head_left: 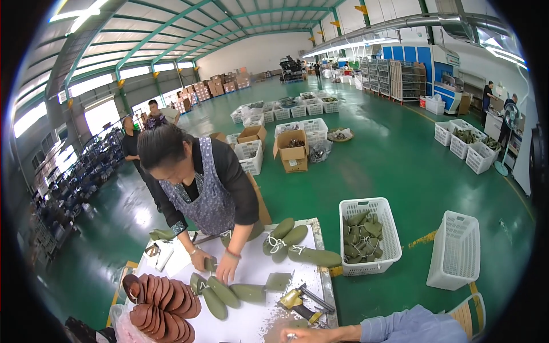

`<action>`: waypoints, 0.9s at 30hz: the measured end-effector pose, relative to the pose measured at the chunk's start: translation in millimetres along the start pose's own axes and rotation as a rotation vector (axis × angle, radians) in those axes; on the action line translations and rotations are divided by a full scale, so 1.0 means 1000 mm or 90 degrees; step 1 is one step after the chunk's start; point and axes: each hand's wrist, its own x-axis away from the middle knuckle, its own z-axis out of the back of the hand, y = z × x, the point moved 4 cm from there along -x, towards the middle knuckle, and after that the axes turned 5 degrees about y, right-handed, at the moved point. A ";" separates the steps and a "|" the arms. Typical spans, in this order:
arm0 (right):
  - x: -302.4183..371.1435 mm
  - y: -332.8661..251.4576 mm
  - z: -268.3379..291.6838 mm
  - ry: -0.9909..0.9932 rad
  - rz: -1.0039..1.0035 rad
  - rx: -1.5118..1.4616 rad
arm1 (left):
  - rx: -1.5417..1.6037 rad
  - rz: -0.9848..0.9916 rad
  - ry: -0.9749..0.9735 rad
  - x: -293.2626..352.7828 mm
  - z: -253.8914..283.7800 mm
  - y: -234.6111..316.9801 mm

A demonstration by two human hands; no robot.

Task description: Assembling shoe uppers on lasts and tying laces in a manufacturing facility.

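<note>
My right hand (311,334) comes in at the lower edge on a blue-sleeved arm. Its fingers are closed round something small and silvery, mostly cut off by the frame. My left hand is out of view. Above my right hand, a yellow-and-black pneumatic gun (298,304) lies on the white-topped table (251,314). Several green shoe lasts (224,292) lie left of the gun, and more, with white strings, are along the far side. Brown insoles (163,323) are stacked at the near left. Across the table, a co-worker in a patterned apron has both hands (227,267) at a green piece.
A white crate (393,231) of olive-green pieces stands on the floor right of the table, beside another white crate (457,243). A chair (463,317) is at the lower right. Cardboard boxes (293,155) and more crates stand farther back. Other people stand behind the co-worker.
</note>
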 end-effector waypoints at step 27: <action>-0.014 0.031 -0.022 -0.246 -0.024 0.007 | -0.152 -0.283 0.311 0.187 -0.134 0.102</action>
